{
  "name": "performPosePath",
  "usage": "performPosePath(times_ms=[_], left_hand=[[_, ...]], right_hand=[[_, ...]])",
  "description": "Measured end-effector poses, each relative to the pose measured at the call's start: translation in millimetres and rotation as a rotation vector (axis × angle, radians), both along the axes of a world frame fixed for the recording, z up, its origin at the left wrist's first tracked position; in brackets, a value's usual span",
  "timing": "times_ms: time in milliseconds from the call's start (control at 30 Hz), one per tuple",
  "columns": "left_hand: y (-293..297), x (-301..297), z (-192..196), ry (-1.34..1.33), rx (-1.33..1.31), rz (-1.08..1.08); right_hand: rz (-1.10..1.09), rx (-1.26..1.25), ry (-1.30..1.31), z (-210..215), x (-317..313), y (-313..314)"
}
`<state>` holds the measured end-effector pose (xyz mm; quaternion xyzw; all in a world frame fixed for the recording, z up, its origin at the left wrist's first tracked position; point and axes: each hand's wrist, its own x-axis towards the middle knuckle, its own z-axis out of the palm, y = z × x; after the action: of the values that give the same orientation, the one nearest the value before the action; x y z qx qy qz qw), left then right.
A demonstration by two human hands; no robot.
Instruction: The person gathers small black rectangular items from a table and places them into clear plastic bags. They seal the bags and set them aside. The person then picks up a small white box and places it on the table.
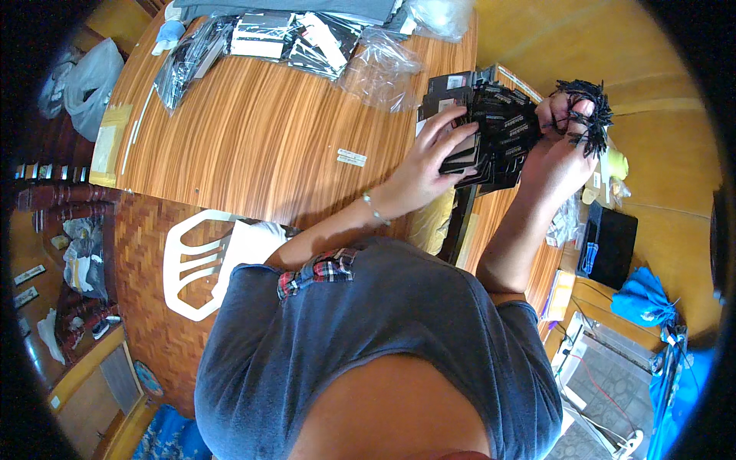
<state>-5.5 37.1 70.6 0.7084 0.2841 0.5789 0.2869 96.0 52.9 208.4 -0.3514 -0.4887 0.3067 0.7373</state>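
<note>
Over the right end of the wooden table, a thick fan of black hang tags [502, 130] spreads between my two hands. My left hand [423, 170] grips the left side of the fan, its fingers over the cards and the thumb along the lower edge. A bunch of short black tag strings [594, 126] sticks out in loops around the fingers of my right hand [563, 153], which is closed on them. More dark cards [446, 96] lie just beyond my left fingertips; where they end and the held fan begins is hard to tell.
Along the table's [253, 146] far edge lie bagged stacks of black-and-white cards [264, 37], a crumpled clear bag [381, 73] and folded grey cloth [291, 8]. A small white label [351, 157] lies mid-table. A white plastic chair [180, 264] stands at left, a yellow bag [431, 222] near my body.
</note>
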Motion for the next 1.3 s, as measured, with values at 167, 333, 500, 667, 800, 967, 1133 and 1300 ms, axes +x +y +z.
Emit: performPosePath(times_ms=[167,333,500,667,800,967,1133,1300], left_hand=[[13.8,-30.0,16.4,0.042,-0.049,-0.200],[19.2,-53.3,36.1,0.266,0.006,-0.146],[12.7,-52.4,46.4,0.351,0.037,-0.034],[4.3,-53.0,45.5,0.228,-0.116,0.025],[0.4,-54.7,48.1,0.196,-0.425,-0.113],[4.8,-55.4,39.2,-0.085,-0.555,-0.327],[44.1,-56.6,4.3,0.203,-0.083,-0.172],[23.2,-39.5,-25.0,-0.076,-0.345,-0.548]], right_hand=[[0.012,-0.009,0.051,-2.9,13.2,4.4],[0.002,-0.020,0.034,-6.8,16.8,5.3],[0.017,-0.002,0.052,-9.8,19.2,7.0],[-0.046,-0.011,0.042,-8.3,13.4,8.3],[-0.074,-0.031,0.009,-9.2,14.7,9.3],[-0.020,-0.081,0.038,-8.7,13.9,5.7],[0.181,-0.152,0.099,0.3,10.8,-12.4],[0.237,-0.174,0.089,-4.8,-2.3,-29.6]])
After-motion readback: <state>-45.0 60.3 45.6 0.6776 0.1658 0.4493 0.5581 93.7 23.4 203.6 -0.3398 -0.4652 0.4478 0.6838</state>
